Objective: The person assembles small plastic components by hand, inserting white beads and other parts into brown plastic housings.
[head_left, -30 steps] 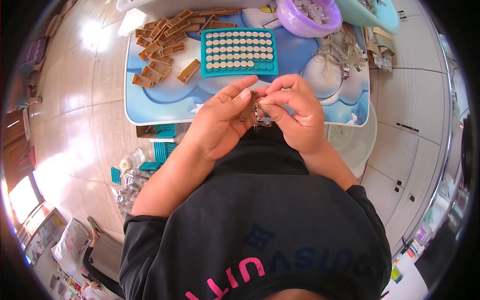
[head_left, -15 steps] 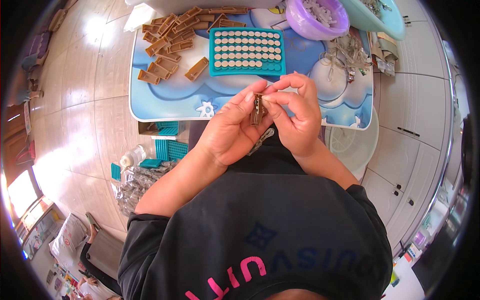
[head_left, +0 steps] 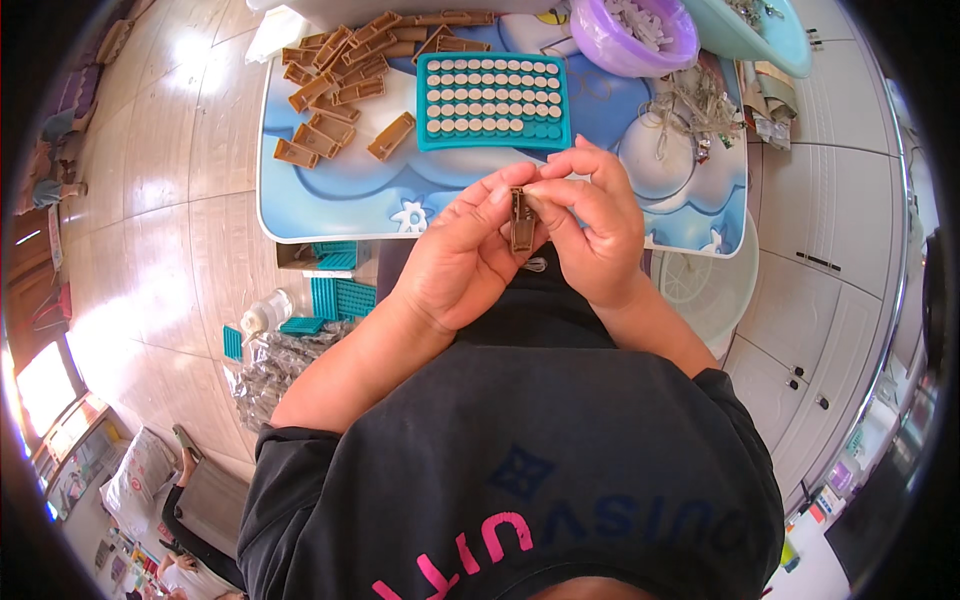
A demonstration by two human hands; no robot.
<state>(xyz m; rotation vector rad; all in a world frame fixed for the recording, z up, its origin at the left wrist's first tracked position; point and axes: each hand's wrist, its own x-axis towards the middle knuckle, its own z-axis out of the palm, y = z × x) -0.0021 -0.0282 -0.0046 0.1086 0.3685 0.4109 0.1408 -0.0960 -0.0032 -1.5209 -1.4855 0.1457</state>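
Observation:
A small open brown plastic casing is held upright in front of my body, just off the near edge of the table. My left hand grips it between thumb and fingers, palm turned up. The thumb and forefinger of my right hand are pinched together at the casing's upper right side; what lies between these fingertips is too small to make out. Small parts show inside the casing, but their kind is unclear. Below it, a little pale loop shows against the dark clothing.
Beyond my hands, a teal tray holds rows of whitish discs. Brown casings are heaped left of it. A purple basin, a pale teal basin and tangled wires are on the right. Teal trays lie below the table's left side.
The casing has turned slightly, and its inside looks darker. Most of the pale strand hanging beneath it has gone from sight. Both hands stay nearly in place.

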